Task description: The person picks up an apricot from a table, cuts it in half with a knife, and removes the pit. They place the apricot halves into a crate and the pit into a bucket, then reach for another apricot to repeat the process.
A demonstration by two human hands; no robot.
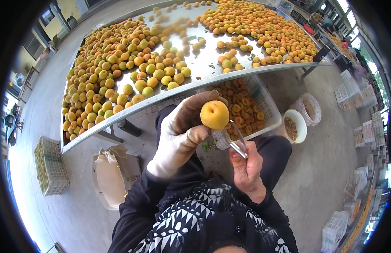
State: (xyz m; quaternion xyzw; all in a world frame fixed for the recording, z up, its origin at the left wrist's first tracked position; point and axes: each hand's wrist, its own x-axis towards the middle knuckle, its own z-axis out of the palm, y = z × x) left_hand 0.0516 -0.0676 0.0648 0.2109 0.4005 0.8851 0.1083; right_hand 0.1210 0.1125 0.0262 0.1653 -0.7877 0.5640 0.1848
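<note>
**Yellow fruit in left hand, metal tool at its lower right**

The fruit sits mid-frame, clamped between the gloved left hand's thumb and fingers; that hand is nearer. It is round, with no clear long axis. The bare right hand, fingers closed around the tool, lies below right; the tool's curved end slants up-left to the fruit's edge, contact unclear.

Counted: one held fruit, one tool, one table across the top, two buckets right of centre, one crate of fruit halves, too many to count.

left hand (gloved) holds fruit — right hand, metal tool.
</note>
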